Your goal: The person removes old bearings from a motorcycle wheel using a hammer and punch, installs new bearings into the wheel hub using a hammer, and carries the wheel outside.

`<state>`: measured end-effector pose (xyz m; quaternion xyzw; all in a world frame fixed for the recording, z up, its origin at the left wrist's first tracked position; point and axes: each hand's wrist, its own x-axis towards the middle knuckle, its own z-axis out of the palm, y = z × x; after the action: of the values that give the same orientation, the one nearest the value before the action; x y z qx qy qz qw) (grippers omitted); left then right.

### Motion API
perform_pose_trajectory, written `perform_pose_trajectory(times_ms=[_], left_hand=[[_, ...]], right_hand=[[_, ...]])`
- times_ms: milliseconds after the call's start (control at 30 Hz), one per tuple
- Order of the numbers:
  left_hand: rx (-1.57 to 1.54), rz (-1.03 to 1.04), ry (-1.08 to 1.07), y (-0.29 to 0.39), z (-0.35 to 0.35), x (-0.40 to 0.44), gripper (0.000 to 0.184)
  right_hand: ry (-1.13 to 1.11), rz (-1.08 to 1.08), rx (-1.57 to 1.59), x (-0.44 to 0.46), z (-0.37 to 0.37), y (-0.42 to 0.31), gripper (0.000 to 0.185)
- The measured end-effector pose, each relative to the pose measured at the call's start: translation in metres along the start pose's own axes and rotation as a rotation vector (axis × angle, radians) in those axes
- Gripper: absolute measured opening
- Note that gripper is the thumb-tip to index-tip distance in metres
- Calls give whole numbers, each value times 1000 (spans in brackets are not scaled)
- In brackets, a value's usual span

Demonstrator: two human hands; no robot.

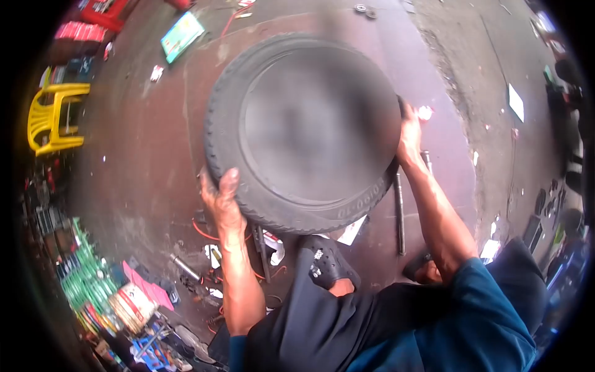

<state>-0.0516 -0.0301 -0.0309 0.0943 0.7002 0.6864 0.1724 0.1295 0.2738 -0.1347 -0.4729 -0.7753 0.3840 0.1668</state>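
A black tire [226,124] is held up in front of my knees, its round opening facing me and blurred inside. My left hand [223,201] grips its lower left edge, the thumb on the near sidewall and the other fingers partly hidden at the tread. On the right side, my right hand [409,133] is wrapped round the tire's edge, its fingers mostly out of sight behind the rubber. Below the tire's right side, a long metal bar [400,217] lies on the floor. Another dark bar [260,254] is under the tire near my left forearm.
A yellow chair [56,118] stands at the far left. Green bottles [90,279], a round tub [132,307] and tools crowd the lower left. A green box [182,37] lies at the top. My shoe [328,263] is just below the tire. An orange cord runs along the floor.
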Motion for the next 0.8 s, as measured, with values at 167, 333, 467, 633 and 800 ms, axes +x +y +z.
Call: perform_pose_trajectory(times_ms=[167,333,467,633,800], left_hand=[[5,-278,163,-40,-19,-6,96],[53,-328,131,-58,-38,-6,108],[112,-370,155,-65,-37,0,100],[180,-414,122,-71,-43,-7,112],[153,-443,150,-71,-41,-6,112]], right_hand=[[-25,48,4,-4,-3,-18,71],[20,89,-35,-14,0,-27,72],[53,52,-43,-15,-1,-33,72],[69,4,-85,-23,2,-43,69],[67,-5,-66,-21,3,-42,69]])
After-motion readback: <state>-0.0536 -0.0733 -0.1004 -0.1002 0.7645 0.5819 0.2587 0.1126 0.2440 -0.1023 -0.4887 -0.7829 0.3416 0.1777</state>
